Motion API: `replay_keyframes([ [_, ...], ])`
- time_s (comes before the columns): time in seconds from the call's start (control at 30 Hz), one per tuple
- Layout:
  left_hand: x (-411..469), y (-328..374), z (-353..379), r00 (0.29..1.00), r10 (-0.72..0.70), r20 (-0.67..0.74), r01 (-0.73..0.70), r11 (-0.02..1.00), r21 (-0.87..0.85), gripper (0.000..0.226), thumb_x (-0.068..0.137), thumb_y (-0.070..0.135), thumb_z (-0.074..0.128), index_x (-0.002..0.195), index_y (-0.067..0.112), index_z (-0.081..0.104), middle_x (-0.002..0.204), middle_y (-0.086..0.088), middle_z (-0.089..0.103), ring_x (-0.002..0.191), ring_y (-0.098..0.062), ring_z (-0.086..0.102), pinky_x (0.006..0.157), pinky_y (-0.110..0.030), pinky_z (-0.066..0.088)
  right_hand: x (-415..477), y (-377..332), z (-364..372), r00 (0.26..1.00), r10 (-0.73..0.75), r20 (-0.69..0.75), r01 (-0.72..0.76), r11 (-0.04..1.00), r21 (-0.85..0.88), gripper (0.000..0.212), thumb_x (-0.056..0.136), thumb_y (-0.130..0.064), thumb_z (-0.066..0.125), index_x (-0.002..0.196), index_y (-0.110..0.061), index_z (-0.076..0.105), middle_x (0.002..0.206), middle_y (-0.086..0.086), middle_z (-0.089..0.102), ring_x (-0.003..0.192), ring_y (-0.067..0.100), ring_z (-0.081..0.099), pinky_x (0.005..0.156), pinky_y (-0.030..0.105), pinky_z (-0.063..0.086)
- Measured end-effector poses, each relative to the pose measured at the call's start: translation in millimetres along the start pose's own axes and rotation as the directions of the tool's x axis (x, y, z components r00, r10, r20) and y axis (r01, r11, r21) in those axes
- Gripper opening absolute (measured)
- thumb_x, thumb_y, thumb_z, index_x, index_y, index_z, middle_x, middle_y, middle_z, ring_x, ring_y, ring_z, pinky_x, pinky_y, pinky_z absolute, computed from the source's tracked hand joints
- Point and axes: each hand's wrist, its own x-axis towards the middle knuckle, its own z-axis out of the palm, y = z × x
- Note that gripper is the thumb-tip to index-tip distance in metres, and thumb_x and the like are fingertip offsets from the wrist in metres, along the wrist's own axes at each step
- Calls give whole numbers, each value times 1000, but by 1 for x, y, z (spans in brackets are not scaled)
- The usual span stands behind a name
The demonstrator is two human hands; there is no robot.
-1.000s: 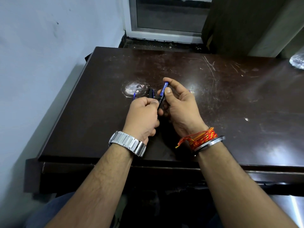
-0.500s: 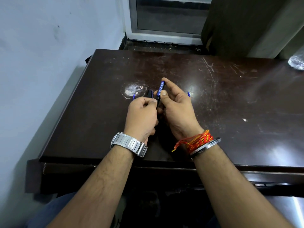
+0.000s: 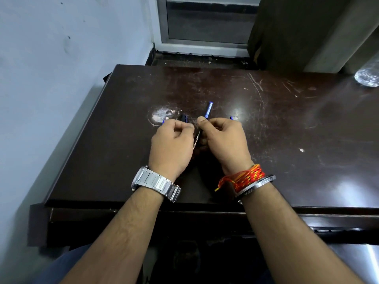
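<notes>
My right hand (image 3: pixel 224 140) grips a black pen with a blue end (image 3: pixel 208 110), which points up and away from me over the dark table (image 3: pixel 287 130). Its thumb presses the barrel. My left hand (image 3: pixel 173 144), with a steel watch on the wrist, is curled right beside the pen; what its fingers pinch is hidden. Small blue and black pen parts (image 3: pixel 184 118) lie on the table just beyond the left knuckles. Another blue tip (image 3: pixel 231 117) shows behind my right hand.
A white worn patch (image 3: pixel 161 115) marks the table beyond my left hand. A clear plastic bottle (image 3: pixel 368 77) lies at the far right edge. The wall runs along the left side; a window frame (image 3: pixel 203 46) stands behind the table.
My right index finger has come off the pen's blue end and curled in, so the end stands free. Both hands have stayed close together over the table.
</notes>
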Motion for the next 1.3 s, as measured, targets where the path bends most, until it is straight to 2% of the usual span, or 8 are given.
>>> replay_keyframes([
  [0.1, 0, 1, -6, 991, 94, -99, -88, 994, 63, 8, 84, 23, 59, 78, 24, 64, 69, 1, 74, 51, -15, 71, 64, -42, 62, 4, -2, -11, 992, -81, -99, 60, 979, -195, 36, 88, -38, 67, 65, -10, 69, 55, 3, 64, 58, 24, 70, 65, 41, 60],
  [0.23, 2, 2, -11, 970, 179, -165, -150, 974, 171, 5, 81, 23, 67, 77, 20, 66, 59, 2, 71, 51, -15, 69, 62, -36, 61, 4, -2, -24, 973, -169, -157, 87, 899, -428, 26, 84, -32, 73, 75, -9, 72, 63, 2, 64, 72, 23, 65, 63, 20, 42],
  [0.37, 3, -2, -12, 973, 186, -138, -126, 925, 358, 11, 77, 27, 75, 75, 19, 69, 53, 10, 64, 60, -3, 65, 55, -5, 41, 2, 1, -25, 958, -206, -199, 57, 819, -571, 18, 82, -30, 76, 77, -17, 64, 86, 10, 70, 82, 32, 66, 67, 27, 42],
  [0.43, 2, -3, -13, 986, 140, -96, -87, 902, 422, 13, 75, 30, 77, 72, 22, 67, 62, 7, 68, 69, -9, 66, 52, -7, 35, 1, 2, -23, 956, -216, -200, 47, 782, -621, 20, 81, -30, 77, 77, -14, 65, 86, 11, 67, 82, 36, 66, 65, 29, 42],
  [0.6, 1, -5, -14, 994, 105, -39, -70, 853, 517, 18, 71, 29, 80, 65, 20, 66, 65, 4, 69, 71, -14, 67, 49, -13, 36, -2, 0, -22, 961, -216, -172, 44, 734, -677, 19, 86, -25, 72, 89, -7, 70, 84, 12, 60, 79, 38, 66, 63, 29, 43],
  [0.73, 1, -5, -13, 997, 69, -17, -49, 839, 543, 18, 70, 27, 81, 62, 20, 66, 64, 4, 67, 66, -11, 64, 46, -14, 35, -2, -5, -27, 972, -178, -155, 23, 726, -687, 13, 74, -19, 68, 77, -7, 66, 77, 10, 57, 68, 36, 59, 61, 31, 46],
  [0.87, 2, -5, -13, 998, 57, -17, -38, 827, 562, 19, 70, 27, 80, 61, 23, 64, 67, 6, 66, 60, -4, 57, 45, -13, 31, -1, -8, -30, 977, -135, -168, -17, 729, -684, 14, 76, -15, 67, 85, -6, 69, 74, 7, 50, 77, 40, 63, 65, 32, 50],
  [1.3, 2, -5, -13, 998, 60, 4, -51, 814, 578, 19, 70, 27, 80, 59, 21, 65, 62, 7, 64, 60, -3, 55, 45, -15, 33, 3, -7, -35, 974, -126, -186, -32, 741, -671, 18, 79, -14, 67, 91, -2, 68, 90, 19, 63, 71, 33, 56, 64, 31, 50],
])
